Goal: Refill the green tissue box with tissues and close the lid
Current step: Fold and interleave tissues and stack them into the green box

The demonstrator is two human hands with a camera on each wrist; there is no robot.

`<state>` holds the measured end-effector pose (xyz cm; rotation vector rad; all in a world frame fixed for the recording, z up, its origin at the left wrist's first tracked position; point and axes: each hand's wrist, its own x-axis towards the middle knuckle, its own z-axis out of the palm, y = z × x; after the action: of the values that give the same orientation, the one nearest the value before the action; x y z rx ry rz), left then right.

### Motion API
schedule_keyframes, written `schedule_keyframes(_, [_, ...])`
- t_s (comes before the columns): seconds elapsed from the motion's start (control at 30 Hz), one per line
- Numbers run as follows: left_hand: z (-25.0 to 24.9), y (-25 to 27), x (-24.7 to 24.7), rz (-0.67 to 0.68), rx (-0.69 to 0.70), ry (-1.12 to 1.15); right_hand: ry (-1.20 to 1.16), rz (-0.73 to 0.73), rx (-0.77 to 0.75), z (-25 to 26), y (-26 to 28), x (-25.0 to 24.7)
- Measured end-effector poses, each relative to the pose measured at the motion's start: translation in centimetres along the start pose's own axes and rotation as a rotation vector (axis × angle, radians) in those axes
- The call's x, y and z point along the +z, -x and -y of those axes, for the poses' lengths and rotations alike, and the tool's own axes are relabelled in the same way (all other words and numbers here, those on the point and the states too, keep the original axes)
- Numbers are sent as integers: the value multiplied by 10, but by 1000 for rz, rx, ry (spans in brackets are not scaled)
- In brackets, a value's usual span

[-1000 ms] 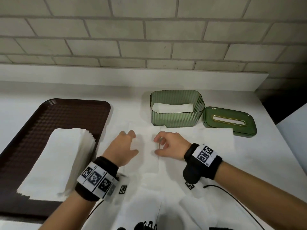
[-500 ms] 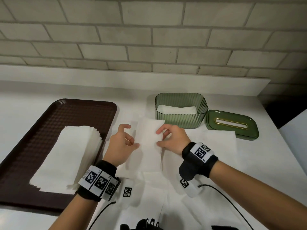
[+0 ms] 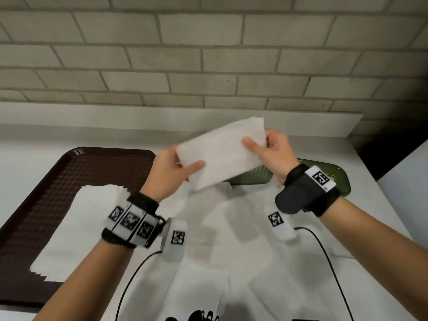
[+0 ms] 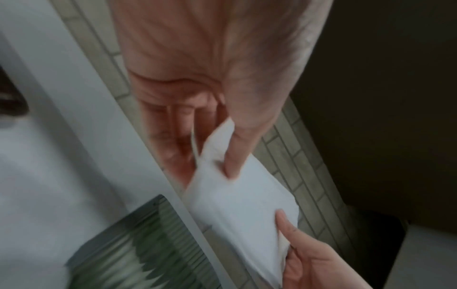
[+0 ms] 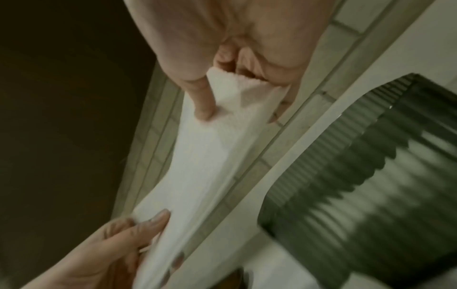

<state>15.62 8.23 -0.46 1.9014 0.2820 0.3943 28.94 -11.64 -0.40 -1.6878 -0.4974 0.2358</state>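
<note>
A folded white tissue (image 3: 222, 154) is held in the air, long side running left to right, in front of the green ribbed tissue box (image 3: 252, 176), which it mostly hides. My left hand (image 3: 192, 167) pinches its left end with the thumb on top. My right hand (image 3: 257, 147) pinches the right end the same way. In the left wrist view the tissue (image 4: 237, 203) hangs above the box (image 4: 138, 254). The right wrist view shows the tissue (image 5: 197, 166) beside the box (image 5: 371, 185). The green lid (image 3: 324, 165) lies right of the box, partly behind my right wrist.
A brown tray (image 3: 69, 172) at the left carries a stack of white tissues (image 3: 76, 228). Loose tissues (image 3: 231, 228) are spread on the white counter below my hands. A brick wall and a ledge rise behind. The counter's right edge runs near the lid.
Both hands have lifted the tissue off the counter, turned it sideways and carried it up and away towards the box. The view has tilted up.
</note>
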Motion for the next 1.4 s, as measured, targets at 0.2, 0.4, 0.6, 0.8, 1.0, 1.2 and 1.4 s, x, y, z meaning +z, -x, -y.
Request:
schedule_keyframes(0.2, [-24,-69,18,-145,148,-18,79,-229,-56,-1,-42,-33])
schedule_keyframes(0.4, [3,-95,44,-80,97,-312,419,-177,24,-42,-55,-40])
schedule_keyframes(0.6, [31,-104,65,135,193,-680,835,-82,14,-69,-64,-44])
schedule_keyframes(0.8, [31,-114,75,267,207,-1042,1079,22,-10,-66,-66,-42])
schedule_keyframes(1.0, [16,-114,73,290,231,-1217,1246,37,-108,-50,-65,-43])
schedule_keyframes(1.2, [9,-101,78,598,136,-1281,1294,404,-88,-53,-54,-30])
schedule_keyframes(1.4, [20,-103,89,788,-83,-1377,1324,495,8,-70,-55,-27])
